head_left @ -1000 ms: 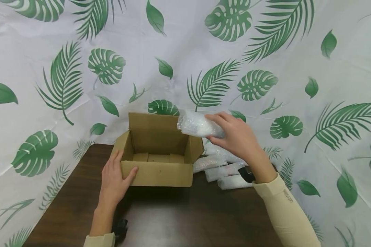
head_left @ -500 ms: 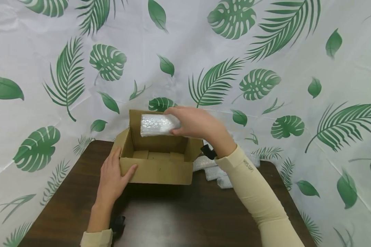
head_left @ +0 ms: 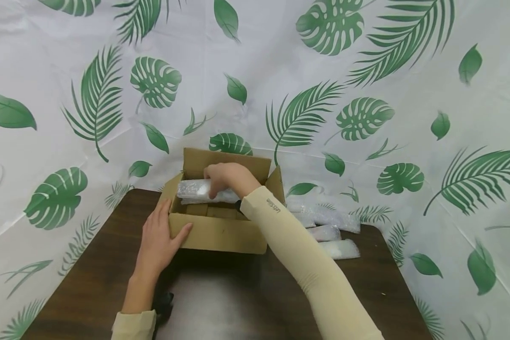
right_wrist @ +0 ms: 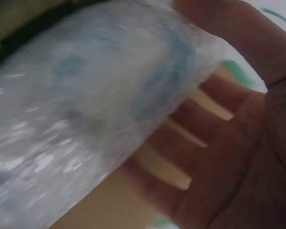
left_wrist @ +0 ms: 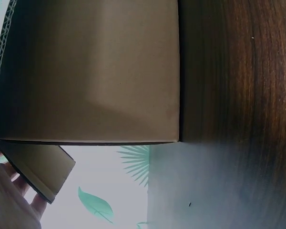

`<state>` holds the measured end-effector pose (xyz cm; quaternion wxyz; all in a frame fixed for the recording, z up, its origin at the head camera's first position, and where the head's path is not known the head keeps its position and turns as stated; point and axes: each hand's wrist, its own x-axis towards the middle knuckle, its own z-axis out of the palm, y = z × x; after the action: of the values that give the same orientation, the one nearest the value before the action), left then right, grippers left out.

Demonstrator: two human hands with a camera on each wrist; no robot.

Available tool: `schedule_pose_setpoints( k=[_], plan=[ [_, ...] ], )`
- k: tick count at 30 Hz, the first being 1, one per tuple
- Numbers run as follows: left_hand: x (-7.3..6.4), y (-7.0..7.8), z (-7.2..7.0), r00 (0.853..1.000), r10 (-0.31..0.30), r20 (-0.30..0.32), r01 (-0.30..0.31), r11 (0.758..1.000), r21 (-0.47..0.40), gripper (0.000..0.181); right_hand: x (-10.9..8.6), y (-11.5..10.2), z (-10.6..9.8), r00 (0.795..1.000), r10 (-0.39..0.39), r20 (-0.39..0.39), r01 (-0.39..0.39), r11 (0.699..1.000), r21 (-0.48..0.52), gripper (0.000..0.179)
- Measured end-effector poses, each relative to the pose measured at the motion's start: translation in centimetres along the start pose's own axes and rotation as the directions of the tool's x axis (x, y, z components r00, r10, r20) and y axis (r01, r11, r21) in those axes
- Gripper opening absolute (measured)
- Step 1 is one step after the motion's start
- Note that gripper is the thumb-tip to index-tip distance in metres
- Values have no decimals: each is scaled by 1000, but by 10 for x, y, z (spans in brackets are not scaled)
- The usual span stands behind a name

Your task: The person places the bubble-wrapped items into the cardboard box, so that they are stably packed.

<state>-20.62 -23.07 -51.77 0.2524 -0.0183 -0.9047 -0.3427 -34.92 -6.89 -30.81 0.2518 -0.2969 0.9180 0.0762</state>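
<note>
In the head view an open cardboard box (head_left: 221, 234) stands on the table with its flaps raised or folded outward. My left hand (head_left: 156, 241) holds its near left corner, thumb on the front flap and fingers along the left flap. The left wrist view shows the box's plain side (left_wrist: 100, 71) and curled fingers (left_wrist: 20, 185) at a flap. My right hand (head_left: 226, 178) grips a bubble-wrapped package (head_left: 192, 189) level inside the box opening. Close up in the right wrist view, the package (right_wrist: 95, 109) shows bluish marks through the clear wrap; its contents are hidden.
Several more bubble-wrapped packages (head_left: 341, 249) lie on the dark wooden table (head_left: 221, 302) to the right of the box, partly behind my right sleeve (head_left: 306, 269). A white leaf-patterned cloth (head_left: 246, 118) hangs close behind the table.
My right hand has carried the package leftward from above the box's right side, then down into the opening. My left hand keeps its hold on the box corner.
</note>
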Motion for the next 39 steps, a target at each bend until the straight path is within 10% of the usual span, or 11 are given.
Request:
schedule_pose_setpoints(
  k=[16,39],
  plan=[
    [-2,0,10,999,50,-19,-49,999,23,85,36,16,47,984,27,-175,-21,999,37,74],
    [-3,0,18,995,66,-68,-66,998,9,70,-23,61,30,962,-91,-259,58,990,-131,57]
  ],
)
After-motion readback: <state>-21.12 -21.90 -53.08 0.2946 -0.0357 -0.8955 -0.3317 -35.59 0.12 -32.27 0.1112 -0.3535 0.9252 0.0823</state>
